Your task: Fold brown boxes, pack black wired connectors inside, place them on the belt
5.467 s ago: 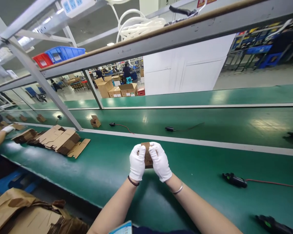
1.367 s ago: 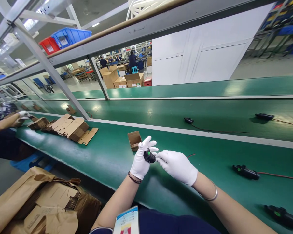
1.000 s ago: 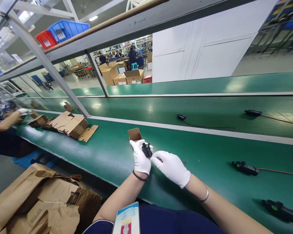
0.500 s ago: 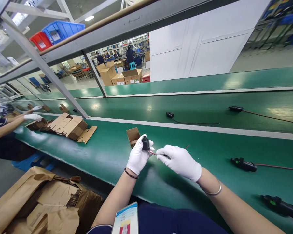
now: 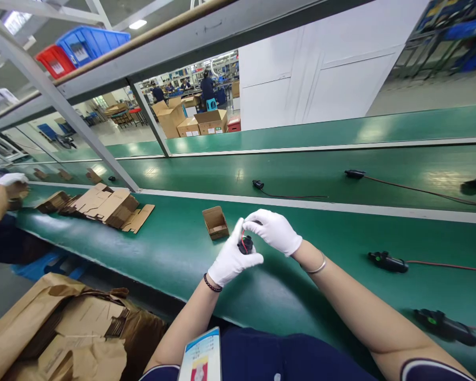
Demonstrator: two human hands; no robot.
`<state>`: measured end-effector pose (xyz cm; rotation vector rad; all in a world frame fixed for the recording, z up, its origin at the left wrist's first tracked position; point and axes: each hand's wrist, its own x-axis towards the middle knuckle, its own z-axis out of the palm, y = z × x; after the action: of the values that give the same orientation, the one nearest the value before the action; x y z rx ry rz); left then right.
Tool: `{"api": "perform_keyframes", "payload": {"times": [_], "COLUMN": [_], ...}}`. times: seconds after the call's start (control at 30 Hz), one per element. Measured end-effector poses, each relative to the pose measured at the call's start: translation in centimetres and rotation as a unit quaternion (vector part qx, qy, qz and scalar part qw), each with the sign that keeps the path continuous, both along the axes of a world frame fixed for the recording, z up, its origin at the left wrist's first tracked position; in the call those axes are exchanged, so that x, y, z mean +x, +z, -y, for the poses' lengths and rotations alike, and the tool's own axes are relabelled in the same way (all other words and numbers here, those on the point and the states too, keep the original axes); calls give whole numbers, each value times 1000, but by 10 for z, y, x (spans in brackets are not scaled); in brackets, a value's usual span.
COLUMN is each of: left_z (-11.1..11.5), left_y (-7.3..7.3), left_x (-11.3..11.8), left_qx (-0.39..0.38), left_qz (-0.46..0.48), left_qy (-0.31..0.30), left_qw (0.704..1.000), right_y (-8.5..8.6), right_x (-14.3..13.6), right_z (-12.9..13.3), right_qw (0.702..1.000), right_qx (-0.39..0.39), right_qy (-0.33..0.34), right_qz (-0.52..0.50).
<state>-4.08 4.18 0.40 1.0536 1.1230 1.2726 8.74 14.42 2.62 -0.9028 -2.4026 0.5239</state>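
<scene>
White gloves cover both hands. My left hand (image 5: 230, 257) holds a small black device (image 5: 245, 245) between thumb and fingers, above the green bench. A red wire rises from the device to my right hand (image 5: 275, 230), whose fingertips pinch it just above. Behind my left hand, an open brown carton (image 5: 215, 223) stands on the bench. To the right lie two black devices with red wires, one (image 5: 387, 262) farther back and another (image 5: 445, 326) nearer.
Flattened cartons (image 5: 107, 203) are piled on the left of the bench. A conveyor (image 5: 206, 174) beyond the pale rail carries more black devices (image 5: 355, 173). A co-worker's gloved hand (image 5: 11, 179) is at far left. A paper sack (image 5: 63, 328) stands lower left.
My right hand has moved up and left, bringing the wire above the device. My left hand has turned the device. Devices on the conveyor have shifted left. The co-worker's hand has moved left.
</scene>
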Motion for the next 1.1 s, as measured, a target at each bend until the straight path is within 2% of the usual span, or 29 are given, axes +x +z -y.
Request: {"api": "perform_keyframes", "payload": {"times": [0.07,0.13,0.2,0.27,0.33,0.37,0.4,0.47,0.53,0.6,0.67,0.73,0.87,1.0,1.1], "left_z": [-5,-10,-15,-17,-16,-14,-12,-8,-6,-6,-8,-11,-11,-8,-7], "left_y": [-5,-9,-12,-13,-15,-16,-16,-17,-14,-11,-10,-14,-25,-29,-28], "left_x": [-1,-4,-7,-10,-11,-11,-11,-9,-7,-5,-3,-1,1,1,4], "left_qx": [26,51,49,33,30,33,35,34,34,40,51,56,33,8,-16], "left_qz": [7,75,171,211,158,115,75,18,-27,-80,-130,-168,-239,-286,-327], "left_qy": [112,204,233,231,217,202,175,80,0,-29,-15,30,136,164,196], "left_qw": [993,975,956,949,963,972,981,996,999,996,990,984,961,944,925], "right_y": [-11,-18,-20,-16,-8,-3,1,7,9,6,2,-2,-6,-7,-9], "right_x": [-2,-2,1,4,8,9,10,8,5,0,-4,-7,-5,-3,-7], "right_z": [7,20,35,47,52,51,49,40,32,27,28,31,39,41,41], "right_qw": [998,990,974,958,953,958,966,984,996,999,994,990,997,997,993], "right_qx": [18,49,72,85,91,93,93,75,24,-44,-95,-114,-67,-53,-93], "right_qy": [3,23,70,134,174,171,151,88,35,-6,-51,-73,-22,54,57], "right_qz": [53,128,201,240,230,210,187,133,74,12,-33,-50,-18,5,-35]}}
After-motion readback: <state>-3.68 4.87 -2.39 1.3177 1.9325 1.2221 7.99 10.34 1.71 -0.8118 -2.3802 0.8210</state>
